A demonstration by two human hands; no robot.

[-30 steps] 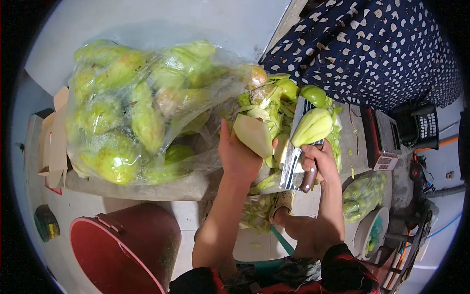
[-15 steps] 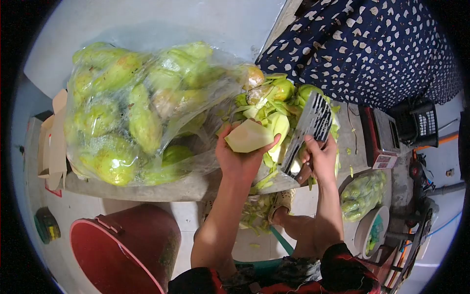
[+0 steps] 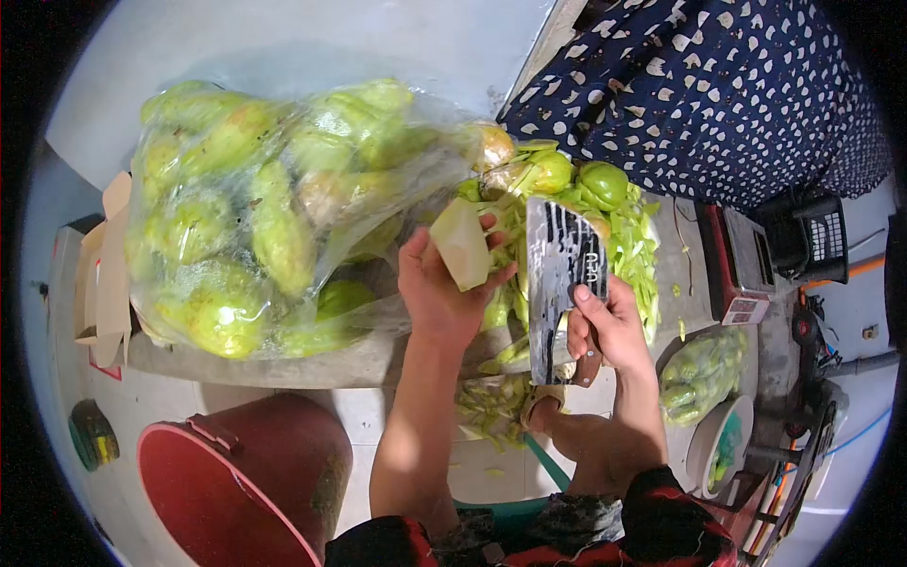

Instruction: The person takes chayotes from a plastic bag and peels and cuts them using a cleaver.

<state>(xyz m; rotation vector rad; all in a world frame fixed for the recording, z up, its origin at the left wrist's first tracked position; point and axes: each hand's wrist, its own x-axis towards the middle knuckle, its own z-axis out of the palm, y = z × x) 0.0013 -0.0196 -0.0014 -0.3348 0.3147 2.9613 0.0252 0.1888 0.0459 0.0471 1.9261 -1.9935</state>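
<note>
In my left hand [image 3: 446, 291] rests a peeled, pale green fruit [image 3: 460, 244] that looks like a green papaya, cut into flat facets. The fingers curl around its lower and right sides. My right hand [image 3: 612, 326] grips a wide-bladed cleaver [image 3: 553, 274] by its wooden handle, its broad face turned up and wet scraps stuck to it. The blade stands to the right of the fruit, apart from it. Beneath both hands lies a heap of green peelings [image 3: 635, 269], partly hidden by the blade. Unpeeled green fruits [image 3: 602, 185] sit behind the blade.
A big clear plastic bag of green fruits [image 3: 274, 227] covers the left of the table [image 3: 378, 359]. Below stands a red bin [image 3: 255, 472]. To the right are a red scale [image 3: 742, 265], a black basket [image 3: 817, 236], another bagged pile [image 3: 704, 378] and a white bucket [image 3: 723, 444].
The cleaver has turned so its broad face shows, and moved left. My left hand has shifted slightly left and tilted the peeled fruit more upright.
</note>
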